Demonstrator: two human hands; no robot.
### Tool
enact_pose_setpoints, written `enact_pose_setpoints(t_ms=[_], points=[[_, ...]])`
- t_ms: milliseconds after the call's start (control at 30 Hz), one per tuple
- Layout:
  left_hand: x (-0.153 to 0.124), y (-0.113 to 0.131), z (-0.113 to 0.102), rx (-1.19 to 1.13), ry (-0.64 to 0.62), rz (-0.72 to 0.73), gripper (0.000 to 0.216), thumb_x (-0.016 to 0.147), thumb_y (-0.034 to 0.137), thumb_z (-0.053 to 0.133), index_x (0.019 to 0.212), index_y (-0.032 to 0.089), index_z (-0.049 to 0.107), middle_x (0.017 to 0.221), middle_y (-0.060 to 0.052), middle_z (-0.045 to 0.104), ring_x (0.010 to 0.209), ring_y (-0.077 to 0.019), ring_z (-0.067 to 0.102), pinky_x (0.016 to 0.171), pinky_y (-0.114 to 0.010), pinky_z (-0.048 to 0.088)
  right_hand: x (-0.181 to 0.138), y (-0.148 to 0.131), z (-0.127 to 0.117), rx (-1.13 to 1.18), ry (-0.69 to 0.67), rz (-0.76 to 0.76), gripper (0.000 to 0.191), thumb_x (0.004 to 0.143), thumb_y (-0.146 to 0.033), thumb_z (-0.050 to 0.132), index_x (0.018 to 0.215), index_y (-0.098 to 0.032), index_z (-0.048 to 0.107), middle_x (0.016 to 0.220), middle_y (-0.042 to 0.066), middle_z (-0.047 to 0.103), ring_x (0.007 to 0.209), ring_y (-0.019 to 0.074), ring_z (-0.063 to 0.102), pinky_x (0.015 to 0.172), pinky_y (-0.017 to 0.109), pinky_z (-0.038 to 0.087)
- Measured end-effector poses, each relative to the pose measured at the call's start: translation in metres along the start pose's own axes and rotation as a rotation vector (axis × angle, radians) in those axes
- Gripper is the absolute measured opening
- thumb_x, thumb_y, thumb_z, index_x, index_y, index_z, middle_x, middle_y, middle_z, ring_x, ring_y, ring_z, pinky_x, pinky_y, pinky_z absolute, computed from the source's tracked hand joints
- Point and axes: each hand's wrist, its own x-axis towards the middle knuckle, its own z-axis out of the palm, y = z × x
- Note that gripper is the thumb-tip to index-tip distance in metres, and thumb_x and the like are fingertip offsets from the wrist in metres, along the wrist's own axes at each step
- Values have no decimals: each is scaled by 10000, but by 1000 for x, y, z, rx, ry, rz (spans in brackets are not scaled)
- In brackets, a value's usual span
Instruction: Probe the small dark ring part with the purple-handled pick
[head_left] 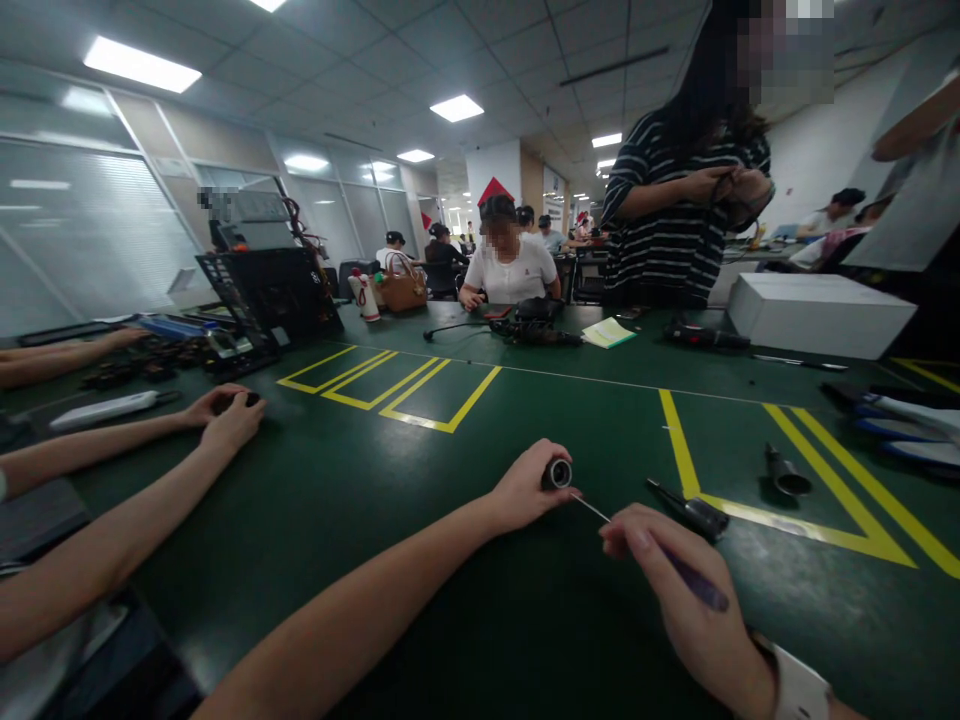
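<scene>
Your left hand (529, 488) grips the small dark tube (557, 474) over the bench (352, 490); your right hand (671, 575) holds the screwdriver (703, 583). The tube looks light, stiff, perhaps slippery: pinch its outer sides, clear of the open end.

The left hand (529, 488) and forearm (375, 600) are bare; behind the bare right hand (679, 590), a broad whitish band (801, 684) crosses the wrist (752, 682) (dark along one edge).

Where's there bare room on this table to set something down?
Bare tabletop shows between the co-worker's hands and your left hand, and between the two groups of yellow outlines. Far left is crowded: dark parts beside a black frame.
</scene>
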Motion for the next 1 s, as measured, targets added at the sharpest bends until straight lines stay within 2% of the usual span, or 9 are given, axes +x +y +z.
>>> enact_pose_setpoints(t_ms=[100,233,433,600,733,1000], points=[[-5,-2,-4,-58,39,12,285,708,353,719,798,154,536,829,-13,542,768,-139,507,701,-260,429,3,7,1,83,39,178,217,895,-292,471,753,-202,609,606,10,623,540,155,610,470,241,517],[-3,0,4,-110,5,25,253,730,334,695,712,149,523,735,13,528,676,-107,494,633,-223,418,2,14,5,150,15,256,166,860,-309,517,750,-200,575,634,11,630,552,155,616,474,251,526],[-1,1,12,57,-30,47,177,760,276,645,689,153,539,698,9,545,649,-108,492,646,-235,406,0,16,7,-33,-99,170,144,872,-285,507,780,-197,575,710,19,633,627,161,619,531,271,517],[-3,-1,14,187,-92,91,123,777,266,622,748,161,564,740,0,583,699,-130,537,721,-267,405,-3,16,9,-149,-121,59,117,867,-240,515,772,-200,570,714,22,627,631,168,619,556,287,522],[-3,-1,14,206,-107,96,114,786,263,609,761,161,564,751,-2,592,716,-136,555,722,-264,404,-4,18,10,-173,-132,-14,88,871,-216,514,799,-205,563,754,32,626,669,173,619,585,297,525],[-3,3,11,227,-173,129,103,773,247,610,740,160,565,723,0,589,687,-137,551,680,-258,397,-3,18,10,-212,-206,47,107,875,-228,499,807,-206,578,766,33,622,682,181,607,604,322,508]])
